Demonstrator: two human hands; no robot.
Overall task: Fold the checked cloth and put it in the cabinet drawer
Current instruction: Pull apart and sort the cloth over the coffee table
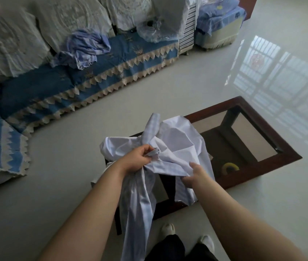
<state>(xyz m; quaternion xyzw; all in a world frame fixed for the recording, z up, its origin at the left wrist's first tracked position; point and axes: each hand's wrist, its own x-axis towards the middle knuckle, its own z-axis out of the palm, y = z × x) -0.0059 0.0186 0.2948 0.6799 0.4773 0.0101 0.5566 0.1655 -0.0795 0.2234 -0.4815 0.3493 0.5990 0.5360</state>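
From the head view, your left hand (137,157) is closed on a bunched part of the checked cloth (175,146), and your right hand (194,175) pinches a lower edge of it between thumb and fingers. You hold the cloth in the air in front of you, over the near end of the glass-topped bench (268,129), with one long tail hanging down past your left forearm towards the floor. It is crumpled and not yet folded; the two grips look like a search for edges or corners so that you can shake it flat, and the bench below would serve as a place to lay it.

Count one cloth in your two hands, one bench, and one crumpled blue heap (85,48) on the sofa (55,91); a yellow ring-shaped object (230,166) lies under the glass. No cabinet drawer shows here, so you will have to turn or walk to reach it.
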